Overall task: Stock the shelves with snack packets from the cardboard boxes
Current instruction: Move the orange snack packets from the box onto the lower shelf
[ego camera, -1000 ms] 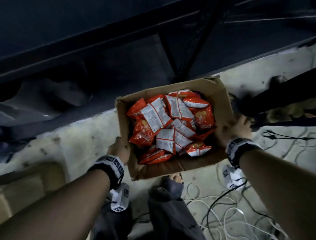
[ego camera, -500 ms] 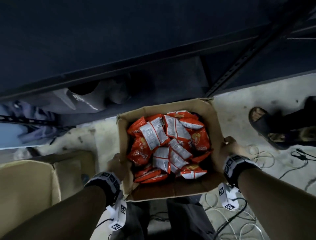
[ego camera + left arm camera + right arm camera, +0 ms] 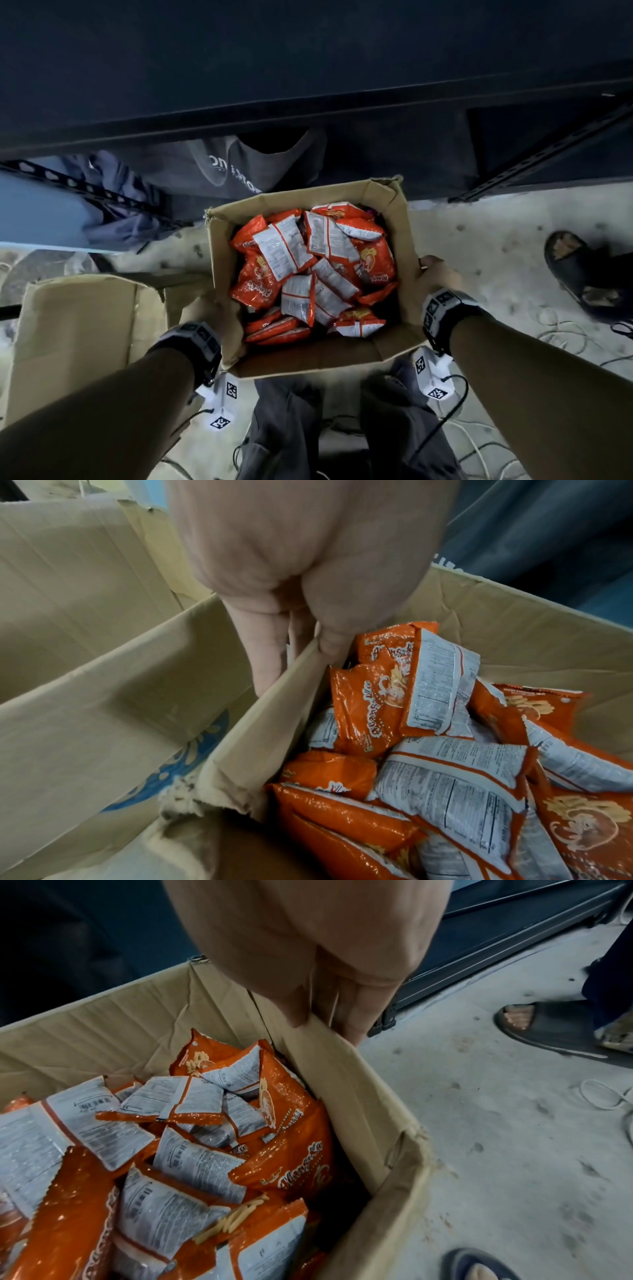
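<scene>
The person holds an open cardboard box (image 3: 404, 219) of orange snack packets (image 3: 308, 270) in front of the dark shelves (image 3: 308, 102) — left hand (image 3: 301, 588) pinching its left wall, thumb inside, fingers outside; right hand (image 3: 325, 961) gripping the right wall likewise. A second cardboard box (image 3: 78, 325) stands just beside it on the floor (image 3: 496, 233).

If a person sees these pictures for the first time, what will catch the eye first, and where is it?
The bright orange snack packets stand out first, heaped loosely in the open cardboard box at the centre of the head view. Next come the left hand and the right hand, each gripping a side wall of that box. Behind it runs the dark shelf.
</scene>
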### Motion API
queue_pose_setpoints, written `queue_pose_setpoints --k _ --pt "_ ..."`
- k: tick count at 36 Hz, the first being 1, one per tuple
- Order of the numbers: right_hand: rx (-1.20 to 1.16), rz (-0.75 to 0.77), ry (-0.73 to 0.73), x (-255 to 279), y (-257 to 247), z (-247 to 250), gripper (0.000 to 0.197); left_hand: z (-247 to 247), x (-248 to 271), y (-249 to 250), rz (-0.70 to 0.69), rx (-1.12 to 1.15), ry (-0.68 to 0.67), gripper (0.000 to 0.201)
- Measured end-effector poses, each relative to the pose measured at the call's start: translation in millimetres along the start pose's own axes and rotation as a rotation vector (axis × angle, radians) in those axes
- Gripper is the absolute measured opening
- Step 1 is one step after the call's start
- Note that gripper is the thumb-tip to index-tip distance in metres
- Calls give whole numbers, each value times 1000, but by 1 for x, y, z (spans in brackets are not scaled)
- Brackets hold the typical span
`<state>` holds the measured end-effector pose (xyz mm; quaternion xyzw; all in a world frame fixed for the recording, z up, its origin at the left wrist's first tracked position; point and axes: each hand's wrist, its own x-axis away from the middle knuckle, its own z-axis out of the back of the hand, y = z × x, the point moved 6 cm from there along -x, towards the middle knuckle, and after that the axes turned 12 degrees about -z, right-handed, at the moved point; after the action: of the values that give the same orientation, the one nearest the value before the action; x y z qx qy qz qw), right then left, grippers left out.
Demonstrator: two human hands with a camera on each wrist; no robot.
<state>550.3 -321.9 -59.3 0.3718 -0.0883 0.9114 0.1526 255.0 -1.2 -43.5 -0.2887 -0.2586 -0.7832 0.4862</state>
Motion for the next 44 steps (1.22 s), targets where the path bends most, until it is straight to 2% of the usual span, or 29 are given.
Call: queue_pose_setpoints --k 5,8,10,14,17,19,24,31,34,37,41,44 --pt "4 3 -40 8 -2 -26 27 -3 -10 -22 27 44 2 23" --pt "12 -36 -45 20 0 -35 28 -9 -15 -35 45 140 -19 35" --pt "31 -54 -9 28 -2 -36 35 -7 -16 -36 61 169 47 34" --pt "20 65 132 45 -22 -34 50 6 -16 -13 -81 105 186 36" --pt "12 202 83 56 -48 -43 44 14 -21 9 -202 206 276 33" --pt "38 247 38 58 -62 -50 40 12 -27 25 -241 262 247 37" --pt "-8 250 -23 34 -85 -66 48 0 -55 48 -176 333 161 60" --pt "36 212 -32 -23 -105 -100 63 -21 -97 56 -137 387 176 77" --pt "133 178 -24 -43 -107 -111 66 -33 -112 53 -108 449 181 74" --pt "288 210 23 -52 -109 -112 61 -38 -118 53 -105 486 211 65" --pt "290 228 -14 -43 -108 -108 53 -33 -106 53 -104 562 209 61" --pt "236 249 -25 -19 -102 -93 54 -17 -85 57 -143 509 188 53"
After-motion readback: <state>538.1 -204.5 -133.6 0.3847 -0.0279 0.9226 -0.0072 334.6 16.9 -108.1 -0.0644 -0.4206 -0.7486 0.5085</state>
